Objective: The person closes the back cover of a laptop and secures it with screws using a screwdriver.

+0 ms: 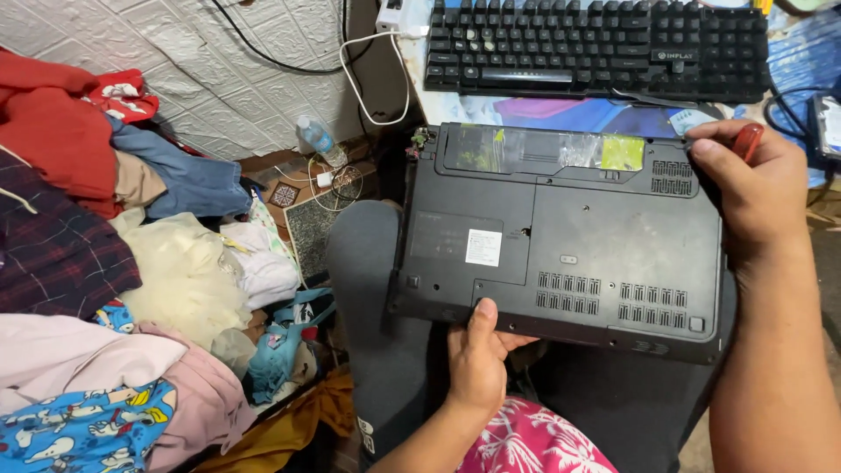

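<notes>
Laptop (pixel 561 254) underside — matt, dusty black plastic; cloth pile (pixel 114 263) beside.

1 laptop (pixel 561 236), 1 keyboard (pixel 596 48), 1 plastic bottle (pixel 317 138), 2 hands: left (pixel 477 359), right (pixel 753 188).

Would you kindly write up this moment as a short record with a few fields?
Setting: person seated, black laptop lying underside up across their lap
Left hand: grips the laptop's near edge, thumb on the base
Right hand: at the far right corner, holding a red-handled tool
Behind the laptop: black keyboard on a desk
To the left: heap of clothes, plastic bottle by the wall
</notes>
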